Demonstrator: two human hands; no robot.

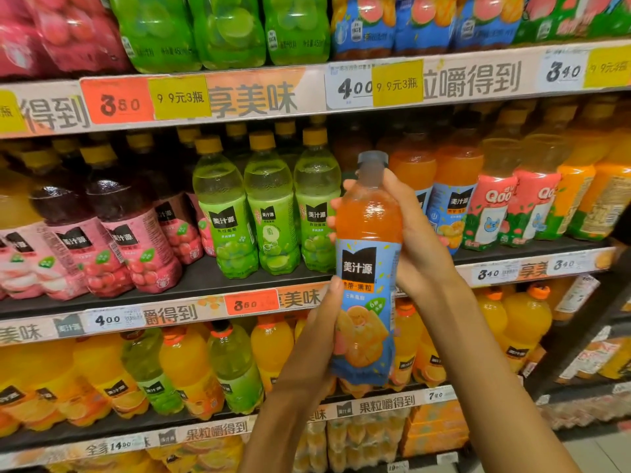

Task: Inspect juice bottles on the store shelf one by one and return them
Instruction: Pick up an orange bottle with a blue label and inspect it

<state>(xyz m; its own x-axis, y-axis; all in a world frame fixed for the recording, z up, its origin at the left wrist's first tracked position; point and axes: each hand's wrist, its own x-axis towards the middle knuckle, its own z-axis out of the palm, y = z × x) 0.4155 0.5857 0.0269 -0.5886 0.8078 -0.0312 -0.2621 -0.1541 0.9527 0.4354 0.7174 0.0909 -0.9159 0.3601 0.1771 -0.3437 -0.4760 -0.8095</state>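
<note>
Both hands grip one orange juice bottle (pixel 367 268), upright in front of the shelf (pixel 205 288). Right hand (pixel 415 233) wraps the upper body from behind, fingers curled round it. Left hand (pixel 321 322) holds the lower label, thumb on its front. Green bottles (pixel 269 206) stand on the shelf behind.

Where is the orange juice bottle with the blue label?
The orange juice bottle is off the shelf, upright at centre-right of the head view, held by the left hand low and the right hand near its top, right of the green bottles.
</note>
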